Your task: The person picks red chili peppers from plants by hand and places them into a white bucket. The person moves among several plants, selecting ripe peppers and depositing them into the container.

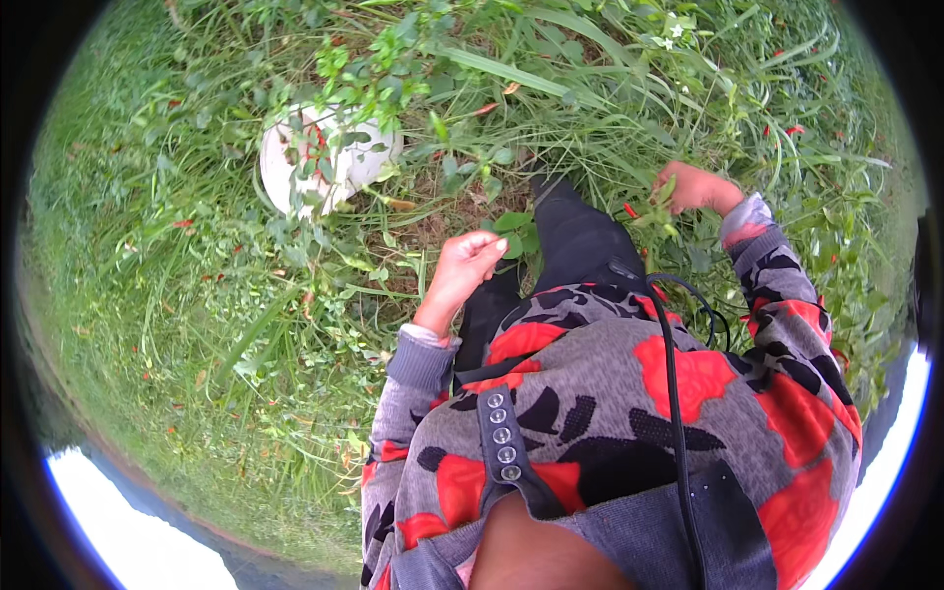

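Note:
My left hand point(466, 269) is in front of my dark trousers, fingers curled and thumb resting against them; nothing shows in its grasp. Farther right, my right hand point(689, 190) has its fingers bent in at the leafy sprig of a chilli plant point(664, 203). Leaves partly hide those fingertips, so their grip is unclear. A red chilli pepper point(630, 211) hangs just left of and below this hand. Ahead and to the left, a white bucket point(276, 177) stands among the plants, with red chilli peppers point(316, 151) inside. Foliage covers part of its opening.
Tall grass point(516, 74) and chilli plants surround my legs point(579, 232). More red chillies point(794, 130) dot the plants on the right. Small white flowers point(675, 30) show at the upper right. A black cable point(672, 398) runs down my patterned top.

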The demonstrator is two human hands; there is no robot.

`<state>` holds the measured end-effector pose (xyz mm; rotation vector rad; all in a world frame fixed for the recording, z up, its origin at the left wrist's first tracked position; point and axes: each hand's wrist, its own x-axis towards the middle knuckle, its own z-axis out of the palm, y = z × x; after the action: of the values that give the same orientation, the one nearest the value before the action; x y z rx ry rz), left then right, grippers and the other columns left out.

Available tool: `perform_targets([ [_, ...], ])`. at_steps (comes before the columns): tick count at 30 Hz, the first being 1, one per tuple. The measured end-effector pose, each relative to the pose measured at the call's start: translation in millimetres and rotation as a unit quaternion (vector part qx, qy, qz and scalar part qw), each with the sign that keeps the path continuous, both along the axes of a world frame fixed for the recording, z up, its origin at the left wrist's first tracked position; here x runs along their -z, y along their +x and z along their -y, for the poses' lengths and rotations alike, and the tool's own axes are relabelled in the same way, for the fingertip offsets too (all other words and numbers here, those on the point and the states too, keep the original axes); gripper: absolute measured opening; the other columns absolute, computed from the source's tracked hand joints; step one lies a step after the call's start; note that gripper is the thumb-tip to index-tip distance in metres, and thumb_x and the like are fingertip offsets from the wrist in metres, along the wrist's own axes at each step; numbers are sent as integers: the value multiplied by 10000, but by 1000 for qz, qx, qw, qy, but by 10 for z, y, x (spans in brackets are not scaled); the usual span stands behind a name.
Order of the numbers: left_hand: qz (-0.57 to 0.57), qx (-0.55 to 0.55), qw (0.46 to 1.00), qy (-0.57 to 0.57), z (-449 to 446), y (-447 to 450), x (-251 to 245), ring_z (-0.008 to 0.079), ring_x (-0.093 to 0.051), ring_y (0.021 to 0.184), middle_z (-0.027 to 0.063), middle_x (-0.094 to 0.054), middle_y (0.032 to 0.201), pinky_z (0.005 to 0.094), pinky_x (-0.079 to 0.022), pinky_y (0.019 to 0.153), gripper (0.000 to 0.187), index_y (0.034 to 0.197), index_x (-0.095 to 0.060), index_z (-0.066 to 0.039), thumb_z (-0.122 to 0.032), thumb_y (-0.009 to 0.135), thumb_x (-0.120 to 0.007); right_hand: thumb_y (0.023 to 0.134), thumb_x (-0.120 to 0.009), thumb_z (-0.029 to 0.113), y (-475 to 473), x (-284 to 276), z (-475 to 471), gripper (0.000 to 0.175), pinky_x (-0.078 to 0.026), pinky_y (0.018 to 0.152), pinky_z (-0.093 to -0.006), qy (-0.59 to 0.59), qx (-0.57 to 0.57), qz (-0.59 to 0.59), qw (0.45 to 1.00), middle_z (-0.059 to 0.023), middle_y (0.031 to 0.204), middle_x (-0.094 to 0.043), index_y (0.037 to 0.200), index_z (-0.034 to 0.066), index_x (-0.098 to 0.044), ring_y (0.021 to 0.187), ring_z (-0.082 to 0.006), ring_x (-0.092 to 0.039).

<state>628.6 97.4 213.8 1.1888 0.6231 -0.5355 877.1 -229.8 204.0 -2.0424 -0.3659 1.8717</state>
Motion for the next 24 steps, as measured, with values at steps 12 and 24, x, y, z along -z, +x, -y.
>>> perform_targets([
  [12,-6,110,994,-22,289,588,162,18,-402,491,-64,-499,605,195,-332,444,118,865,-622,-13,-125,869,-584,616,-680,82,-941,825,768,194,-491,606,-318,-3,72,147,987,-102,724,-651,795,16,-648,674,-178,-625],
  [24,-40,112,992,-41,342,813,239,20,-406,487,-62,-492,607,181,-321,439,139,904,-615,-12,-139,888,-561,639,-678,214,-870,654,642,233,-499,704,-410,-107,64,237,964,-191,759,-628,775,29,-638,767,-357,-613],
])
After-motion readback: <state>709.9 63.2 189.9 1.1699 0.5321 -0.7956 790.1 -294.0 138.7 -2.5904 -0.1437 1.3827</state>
